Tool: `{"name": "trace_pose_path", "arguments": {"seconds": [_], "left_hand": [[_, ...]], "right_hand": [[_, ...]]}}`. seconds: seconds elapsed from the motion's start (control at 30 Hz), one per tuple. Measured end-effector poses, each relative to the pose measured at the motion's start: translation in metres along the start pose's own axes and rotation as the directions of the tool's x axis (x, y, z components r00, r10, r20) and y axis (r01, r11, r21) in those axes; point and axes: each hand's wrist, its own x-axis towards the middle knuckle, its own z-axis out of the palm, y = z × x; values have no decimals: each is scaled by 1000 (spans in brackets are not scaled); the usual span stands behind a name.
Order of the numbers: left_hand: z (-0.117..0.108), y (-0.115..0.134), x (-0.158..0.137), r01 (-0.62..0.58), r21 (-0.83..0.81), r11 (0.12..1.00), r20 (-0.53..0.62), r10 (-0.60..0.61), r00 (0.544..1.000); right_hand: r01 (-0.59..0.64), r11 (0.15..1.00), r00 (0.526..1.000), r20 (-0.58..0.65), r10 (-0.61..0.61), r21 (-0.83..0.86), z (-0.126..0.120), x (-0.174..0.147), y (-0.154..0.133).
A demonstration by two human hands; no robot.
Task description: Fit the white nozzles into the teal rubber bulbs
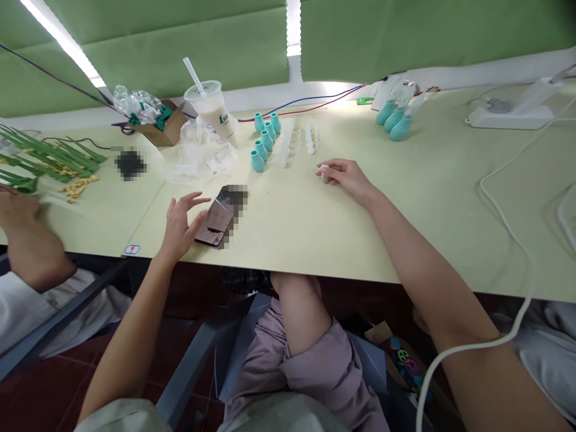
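Note:
My left hand (180,225) hovers with spread fingers by the left edge of a smartphone (216,219) lying on the table; its thumb reaches the phone's edge. My right hand (344,175) pinches a small white piece (324,170), whose kind I cannot make out. Beyond and between the hands stand several teal bulb-shaped pieces (257,161) with open tops. Beside them lie translucent white tube-like parts (284,147) and smaller clear parts (299,141) in rows. Farther right, teal bulbs with clear tops (398,127) lie together.
A lidded drink cup (216,114) with a straw stands at the back, beside a crumpled plastic bag (198,153) and a cardboard box (162,129). A power strip (513,114) and white cable (504,216) are at right. A co-worker's arm (33,246) rests at left near green stems (49,159).

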Motion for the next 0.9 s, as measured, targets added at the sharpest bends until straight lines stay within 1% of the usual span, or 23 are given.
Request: {"name": "trace_pose_path", "arguments": {"seconds": [0.1,0.2,0.37,0.53,0.77,0.9], "left_hand": [[1,-6,-13,-47,-23,999,-9,47,999],[3,-11,-17,-72,-32,997,-19,72,997],[5,-17,-15,-60,-10,998,-24,60,998],[5,-18,-13,-74,-11,997,-36,74,997],[3,-14,-15,-7,-12,1000,13,7,1000],[3,-15,-15,-26,-38,999,-19,26,999]], "right_hand": [[-9,1000,1000,-13,9,-9,1,-1,-2],[-9,1000,1000,-18,9,-8,1,-1,-2],[-8,1000,1000,-13,8,0,0,0,-1],[4,1000,1000,-11,-4,0,-1,0,1],[-15,1000,1000,-24,14,-17,1,-1,-3],[-17,1000,1000,-22,17,-15,1,-2,-4]]}}
